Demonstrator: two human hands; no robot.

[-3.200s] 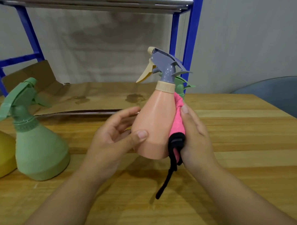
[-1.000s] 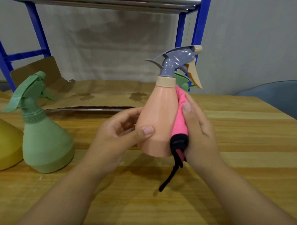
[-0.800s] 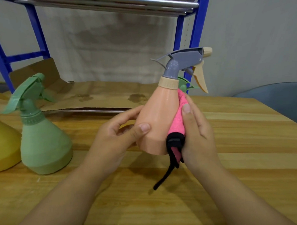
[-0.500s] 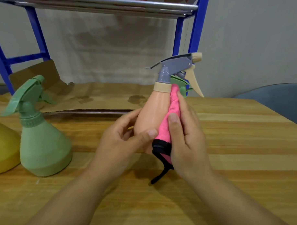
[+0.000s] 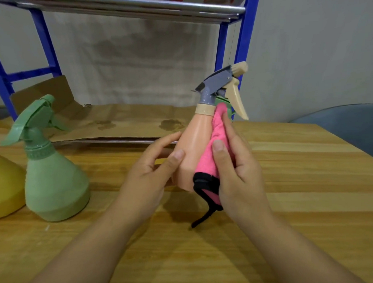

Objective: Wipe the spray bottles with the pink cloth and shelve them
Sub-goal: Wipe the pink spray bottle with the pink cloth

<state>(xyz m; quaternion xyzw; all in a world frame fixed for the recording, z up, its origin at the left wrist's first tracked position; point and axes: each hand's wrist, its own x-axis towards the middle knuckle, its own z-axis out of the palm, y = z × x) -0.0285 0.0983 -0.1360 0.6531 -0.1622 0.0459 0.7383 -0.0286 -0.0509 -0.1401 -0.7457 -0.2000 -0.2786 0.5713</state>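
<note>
1. We hold the peach bottle (image 5: 194, 153) tilted above the table (image 5: 289, 201), its grey trigger head (image 5: 218, 83) leaning to the right and away from us.
2. Our left hand (image 5: 149, 176) grips the bottle's lower body, thumb on the near face and fingers curled round behind.
3. Our right hand (image 5: 237, 171) presses the pink cloth (image 5: 209, 157) against the bottle's right side, thumb and fingers folded over the cloth, so both hands are clamped on the one bottle.
4. The bottle looks like thin, smooth plastic; we judge it light, slightly squeezable and slippery when bare. We cannot tell whether it holds liquid.
5. The wide cone near the base gives the surest hold; the neck under the collar suits a lift to the shelf (image 5: 134, 7), while the trigger is best left alone.
6. The cloth is soft and limp, with a black loop (image 5: 205, 217) dangling that could snag.
7. A green bottle (image 5: 51, 177) and a yellow one (image 5: 5, 190) stand at the left, apart from our hands.
</note>
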